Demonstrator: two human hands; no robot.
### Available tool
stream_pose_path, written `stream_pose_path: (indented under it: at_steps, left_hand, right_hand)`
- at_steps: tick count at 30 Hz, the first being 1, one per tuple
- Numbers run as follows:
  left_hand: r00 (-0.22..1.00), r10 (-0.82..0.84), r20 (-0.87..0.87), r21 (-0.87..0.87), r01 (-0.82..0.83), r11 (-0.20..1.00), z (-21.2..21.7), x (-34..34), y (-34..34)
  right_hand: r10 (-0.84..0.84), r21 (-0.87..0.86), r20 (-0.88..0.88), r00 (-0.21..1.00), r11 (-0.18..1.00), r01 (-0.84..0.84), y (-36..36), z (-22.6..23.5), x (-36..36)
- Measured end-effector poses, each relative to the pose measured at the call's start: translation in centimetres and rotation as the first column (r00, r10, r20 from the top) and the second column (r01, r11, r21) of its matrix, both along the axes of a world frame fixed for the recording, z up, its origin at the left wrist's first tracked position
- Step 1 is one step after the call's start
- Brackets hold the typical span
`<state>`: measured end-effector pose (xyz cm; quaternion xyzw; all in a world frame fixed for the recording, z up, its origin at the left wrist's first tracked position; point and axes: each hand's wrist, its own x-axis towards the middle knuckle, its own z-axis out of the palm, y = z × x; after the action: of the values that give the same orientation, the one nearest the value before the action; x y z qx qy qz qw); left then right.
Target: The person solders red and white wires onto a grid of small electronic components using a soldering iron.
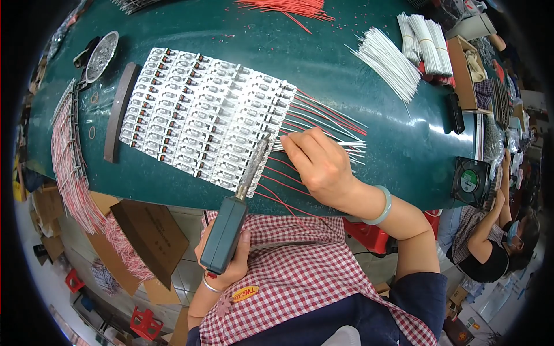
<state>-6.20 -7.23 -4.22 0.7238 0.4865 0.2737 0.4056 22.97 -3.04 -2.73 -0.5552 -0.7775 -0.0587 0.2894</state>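
While our left hand closes around the dark green handle of a long soldering iron, we see its long axis run from the handle near our red-and-white checked apron up and slightly right, the metal tip pointing away from us onto the near right corner of the grid of small white switch parts. Just beside that tip, our right hand, a pale green bangle at the wrist, pinches its fingertips together on thin white wires, with red wires fanned out beneath and beyond it. All this lies on a dark green tabletop. Farther off rest bundles of white wires, and at the right edge sits a small black fan near another seated person.
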Motion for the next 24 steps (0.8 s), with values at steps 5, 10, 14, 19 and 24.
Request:
stream_pose_path:
  at_steps: [5,10,14,19,24]
  left_hand:
    - [1.000,-0.023,-0.018,0.012,0.023,1.000,-0.6,-0.8,-0.4]
    - [0.999,-0.038,0.003,0.081,0.038,0.996,0.0,-0.2,0.1]
    - [0.999,-0.028,0.032,0.032,0.027,0.999,0.0,-0.1,-0.1]
    - [0.998,-0.064,0.014,0.070,0.063,0.996,1.1,0.9,0.7]
    - [0.997,-0.082,0.009,0.106,0.081,0.991,1.5,1.2,1.1]
  right_hand:
    - [0.003,-0.001,-0.065,0.998,1.000,-0.003,-0.9,0.3,-0.5]
    - [0.008,-0.015,-0.050,0.999,1.000,-0.009,-0.9,0.0,-0.8]
    - [0.012,-0.016,-0.046,0.999,1.000,-0.012,-0.7,-0.1,-0.8]
    - [0.002,-0.022,-0.023,1.000,1.000,-0.002,-0.8,-0.1,-0.9]
    - [-0.010,-0.036,0.011,1.000,0.999,0.011,-0.8,-0.1,-1.1]
